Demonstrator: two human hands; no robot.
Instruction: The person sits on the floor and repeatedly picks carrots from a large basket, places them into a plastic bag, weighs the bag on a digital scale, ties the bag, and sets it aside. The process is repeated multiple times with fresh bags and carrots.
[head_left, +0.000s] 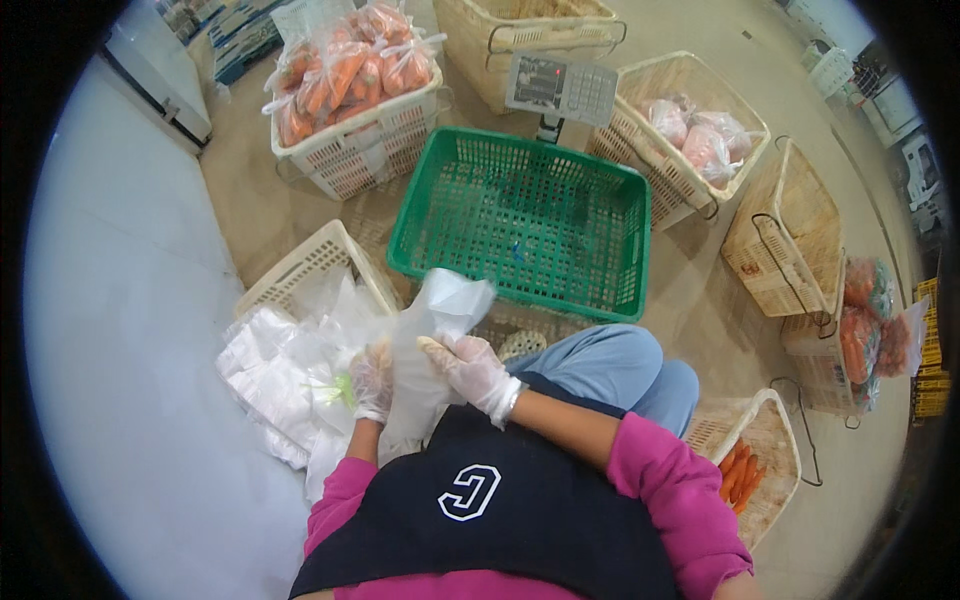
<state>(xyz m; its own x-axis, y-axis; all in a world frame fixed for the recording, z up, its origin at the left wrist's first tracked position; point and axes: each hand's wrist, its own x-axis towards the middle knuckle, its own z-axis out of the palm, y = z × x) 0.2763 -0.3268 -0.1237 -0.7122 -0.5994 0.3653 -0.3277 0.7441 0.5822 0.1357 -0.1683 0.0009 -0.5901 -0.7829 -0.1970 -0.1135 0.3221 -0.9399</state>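
Observation:
Both my hands wear thin clear plastic gloves. A translucent white plastic bag (429, 330) is stretched between them over my lap. My left hand (372, 384) grips its left side, and my right hand (474, 369) pinches its right side. Beside my left hand lies a heap of white plastic bags (266, 375), spilling from a cream plastic crate (300, 270). A light green strip (341, 390) shows on the heap. Just beyond my hands a green plastic basket (517, 217) stands under the display of a digital scale (562, 88), with a small blue scrap inside it.
A white crate (360, 154) at back left is heaped with bagged carrots (345, 71). Bagged goods (701, 139) fill part of another crate at back right. More crates (784, 232) stand on the right, one with loose carrots (741, 474). A white wall (135, 300) borders the left.

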